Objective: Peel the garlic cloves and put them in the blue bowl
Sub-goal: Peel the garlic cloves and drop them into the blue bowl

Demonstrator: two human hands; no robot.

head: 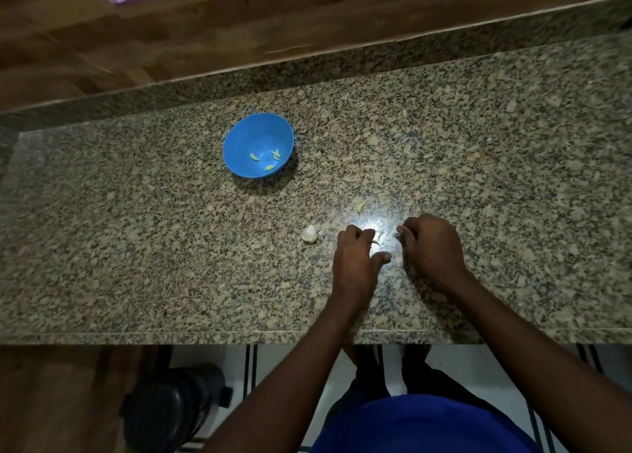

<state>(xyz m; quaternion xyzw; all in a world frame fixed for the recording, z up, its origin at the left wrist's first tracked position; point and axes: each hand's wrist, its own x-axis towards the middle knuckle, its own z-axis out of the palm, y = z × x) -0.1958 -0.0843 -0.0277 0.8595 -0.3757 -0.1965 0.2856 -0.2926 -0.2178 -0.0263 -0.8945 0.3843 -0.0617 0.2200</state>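
Granite counter [136,247], blue bowl [239,134] (four cloves [254,157]), two hands.

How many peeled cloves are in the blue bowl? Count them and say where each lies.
4 in the blue bowl: one left, two close together at the right, one nearest the person.

Blue shirt [427,425], dark trousers [369,377], bare forearms [307,357].
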